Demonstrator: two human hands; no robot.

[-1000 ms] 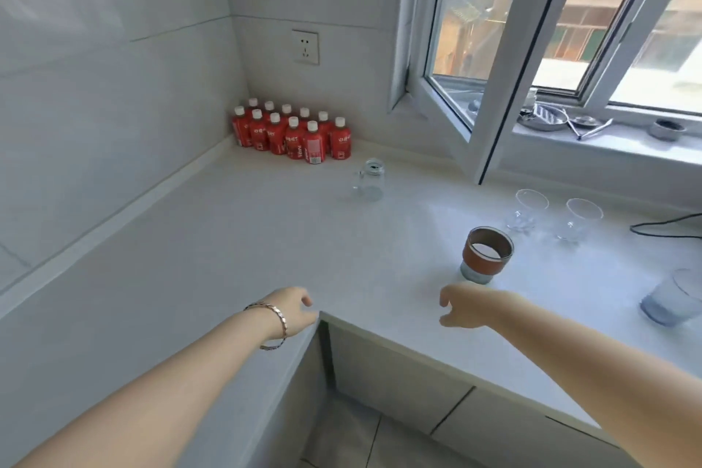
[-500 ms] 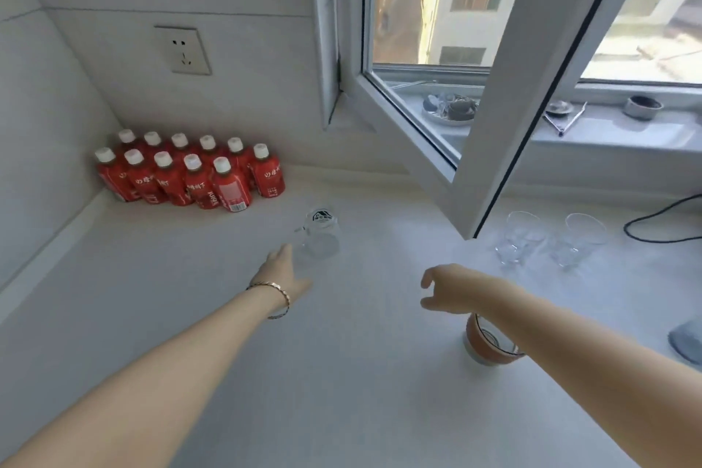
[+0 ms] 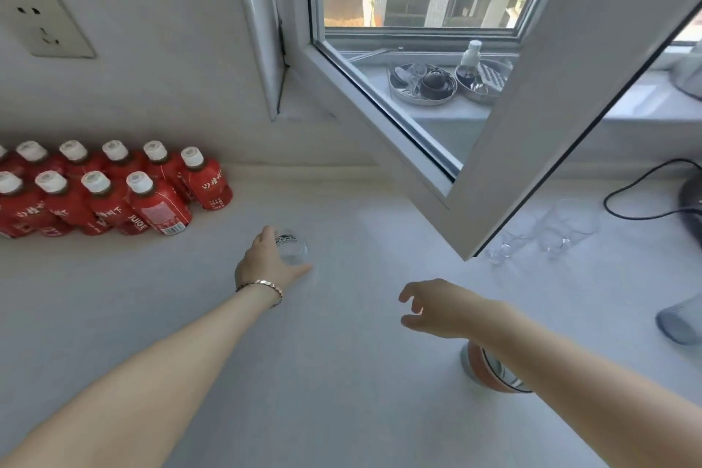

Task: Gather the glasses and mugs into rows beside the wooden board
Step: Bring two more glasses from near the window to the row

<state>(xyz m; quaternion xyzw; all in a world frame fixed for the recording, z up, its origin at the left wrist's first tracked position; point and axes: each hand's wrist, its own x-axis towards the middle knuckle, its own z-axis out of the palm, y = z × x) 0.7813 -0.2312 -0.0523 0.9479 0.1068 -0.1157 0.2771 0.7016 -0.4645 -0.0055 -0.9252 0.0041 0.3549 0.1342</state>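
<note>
A clear glass point(image 3: 291, 251) is clasped by the left hand point(image 3: 266, 264) for gathering; the right hand point(image 3: 437, 310) is held empty, fingers apart.

Red juice bottles point(image 3: 110, 190) with white caps — two rows, packed against the back wall on the white counter point(image 3: 304, 372). Wall socket point(image 3: 43, 23) above them. Window sash point(image 3: 532, 118) swung inward over the counter. Two metal dishes point(image 3: 421, 85) on the sill — contents unclear. Black cable point(image 3: 638, 198) at right.
</note>
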